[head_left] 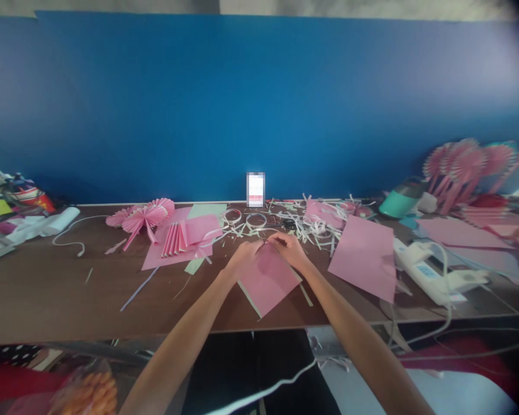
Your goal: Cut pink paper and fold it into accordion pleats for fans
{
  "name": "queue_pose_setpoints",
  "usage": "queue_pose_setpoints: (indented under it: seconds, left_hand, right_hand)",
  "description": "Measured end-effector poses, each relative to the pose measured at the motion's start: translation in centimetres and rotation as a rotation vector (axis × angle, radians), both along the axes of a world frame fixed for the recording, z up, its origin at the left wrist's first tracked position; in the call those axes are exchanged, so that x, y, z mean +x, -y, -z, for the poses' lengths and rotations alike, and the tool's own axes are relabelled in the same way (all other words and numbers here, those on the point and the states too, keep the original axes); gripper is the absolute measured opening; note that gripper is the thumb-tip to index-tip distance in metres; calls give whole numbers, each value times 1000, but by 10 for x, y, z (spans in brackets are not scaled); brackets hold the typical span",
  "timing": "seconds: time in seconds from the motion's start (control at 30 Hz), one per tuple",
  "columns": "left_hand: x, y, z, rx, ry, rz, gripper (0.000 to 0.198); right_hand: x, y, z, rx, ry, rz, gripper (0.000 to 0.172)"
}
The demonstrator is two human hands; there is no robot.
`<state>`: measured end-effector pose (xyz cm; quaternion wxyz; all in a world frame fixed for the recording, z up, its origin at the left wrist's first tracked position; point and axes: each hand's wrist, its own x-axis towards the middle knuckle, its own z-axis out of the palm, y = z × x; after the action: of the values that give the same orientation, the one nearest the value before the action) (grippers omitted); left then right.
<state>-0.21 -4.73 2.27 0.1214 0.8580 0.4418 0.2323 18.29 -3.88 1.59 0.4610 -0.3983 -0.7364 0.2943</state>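
A pink sheet of paper point(269, 280) with pale strips along its lower edges lies turned like a diamond near the table's front edge. My left hand point(247, 255) grips its far corner from the left, fingers closed. From the right, my right hand point(289, 248) pinches the same corner, its fingertips nearly meeting the left ones. What exactly lies between the fingertips is hidden. Just beyond my hands are two rolls of tape point(256, 220) and many white paper scraps point(313, 227).
Pleated pink paper fans point(143, 219) and a folded pink strip point(173, 239) lie left. To the right are another pink sheet point(365, 253), a white power strip point(428, 274) with cables, a teal container point(401, 199) and upright pink fans point(462, 167). A phone point(255, 190) leans against the blue wall.
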Motion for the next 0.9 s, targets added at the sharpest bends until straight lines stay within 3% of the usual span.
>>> queue_pose_setpoints:
  seconds: [0.27, 0.43, 0.7, 0.9]
  left_hand:
    - [1, 0, 2, -65, 91, 14, 35]
    - [-2, 0, -2, -102, 138, 64, 36]
    - [-4, -4, -2, -82, -1, 4, 42]
    - [-9, -5, 0, -77, 12, 16, 44]
  right_hand:
    - [-2, 1, 2, 47, 12, 38, 18]
    - [-1, 2, -1, 17, 8, -36, 21]
    - [0, -1, 0, 32, 33, 28, 21]
    - [5, 2, -3, 20, -15, 50, 22]
